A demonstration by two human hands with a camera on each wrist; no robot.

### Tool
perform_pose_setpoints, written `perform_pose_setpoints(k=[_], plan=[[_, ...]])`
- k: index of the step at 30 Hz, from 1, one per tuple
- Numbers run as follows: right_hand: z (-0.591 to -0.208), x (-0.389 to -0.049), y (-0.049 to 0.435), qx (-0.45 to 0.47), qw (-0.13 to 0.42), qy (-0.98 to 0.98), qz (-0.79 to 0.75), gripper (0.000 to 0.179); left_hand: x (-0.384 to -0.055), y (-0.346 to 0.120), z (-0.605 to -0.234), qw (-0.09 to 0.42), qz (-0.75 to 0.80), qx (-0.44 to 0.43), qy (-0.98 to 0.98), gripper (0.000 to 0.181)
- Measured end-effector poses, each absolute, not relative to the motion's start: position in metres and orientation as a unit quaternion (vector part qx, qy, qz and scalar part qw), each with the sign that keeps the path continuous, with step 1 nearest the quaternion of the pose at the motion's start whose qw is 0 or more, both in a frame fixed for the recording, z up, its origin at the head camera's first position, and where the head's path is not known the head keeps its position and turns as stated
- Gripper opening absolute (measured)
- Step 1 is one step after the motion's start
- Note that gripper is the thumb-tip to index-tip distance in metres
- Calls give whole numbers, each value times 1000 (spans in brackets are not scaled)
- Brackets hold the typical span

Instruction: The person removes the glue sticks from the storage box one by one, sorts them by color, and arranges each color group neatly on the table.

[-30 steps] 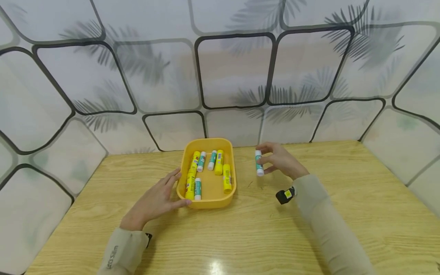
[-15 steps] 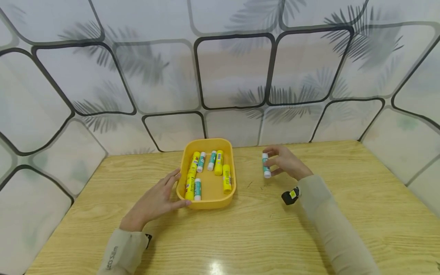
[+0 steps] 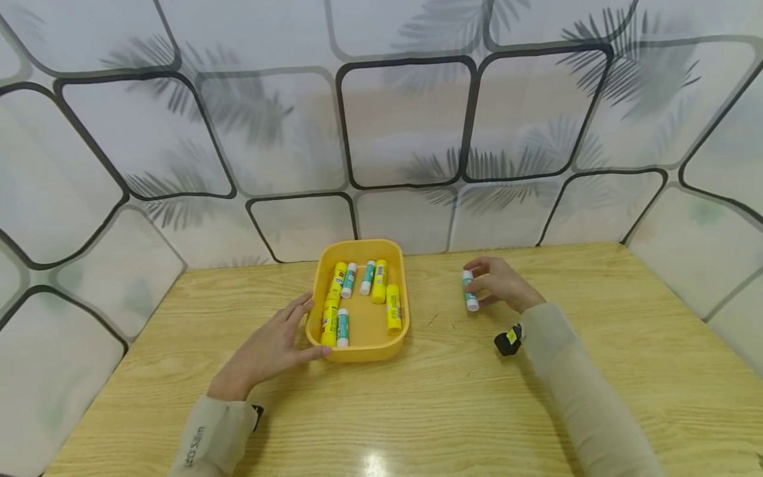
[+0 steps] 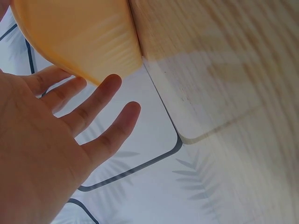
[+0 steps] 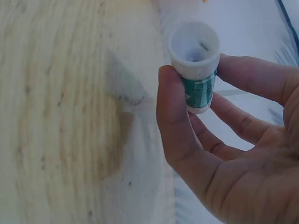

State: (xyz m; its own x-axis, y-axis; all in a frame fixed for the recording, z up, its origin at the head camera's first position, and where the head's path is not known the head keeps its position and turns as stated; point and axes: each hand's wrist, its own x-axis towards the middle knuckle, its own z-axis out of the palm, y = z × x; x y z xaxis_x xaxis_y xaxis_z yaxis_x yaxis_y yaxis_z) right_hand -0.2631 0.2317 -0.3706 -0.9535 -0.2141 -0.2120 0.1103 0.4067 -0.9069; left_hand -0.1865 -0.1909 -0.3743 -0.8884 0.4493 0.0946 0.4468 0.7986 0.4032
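Observation:
My right hand (image 3: 501, 283) pinches a white glue stick with a teal label (image 3: 469, 291) between thumb and fingers, right of the tray. In the right wrist view the glue stick (image 5: 198, 70) shows its hollow white end. My left hand (image 3: 271, 348) rests against the left side of a yellow plastic tray (image 3: 363, 354), fingers spread along its wall and thumb at the front corner. The left wrist view shows those fingers (image 4: 100, 100) extended beside the tray wall (image 4: 84, 37). Inside lie several yellow glue sticks (image 3: 394, 310) and three smaller teal-and-white ones (image 3: 343, 328).
The wooden table (image 3: 417, 411) carries the tray near its back edge. Behind it rises a patterned cloth or panel wall (image 3: 405, 126), with side panels angled at left and right. A small black device (image 3: 508, 340) is strapped at my right wrist.
My right hand has moved a little to the right and toward me, carrying the glue stick away from the tray. The left hand and the tray have stayed put.

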Motion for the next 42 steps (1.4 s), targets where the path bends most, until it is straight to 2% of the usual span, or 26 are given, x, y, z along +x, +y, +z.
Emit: perform_pose_setpoints(k=[14, 42], plan=[[-377, -265, 236, -31, 158, 834, -528, 57, -186, -191, -374, 3, 211, 236, 949, 95], [-381, -266, 232, -28, 137, 876, -462, 55, -188, -190, -374, 3, 208, 235, 950, 96]])
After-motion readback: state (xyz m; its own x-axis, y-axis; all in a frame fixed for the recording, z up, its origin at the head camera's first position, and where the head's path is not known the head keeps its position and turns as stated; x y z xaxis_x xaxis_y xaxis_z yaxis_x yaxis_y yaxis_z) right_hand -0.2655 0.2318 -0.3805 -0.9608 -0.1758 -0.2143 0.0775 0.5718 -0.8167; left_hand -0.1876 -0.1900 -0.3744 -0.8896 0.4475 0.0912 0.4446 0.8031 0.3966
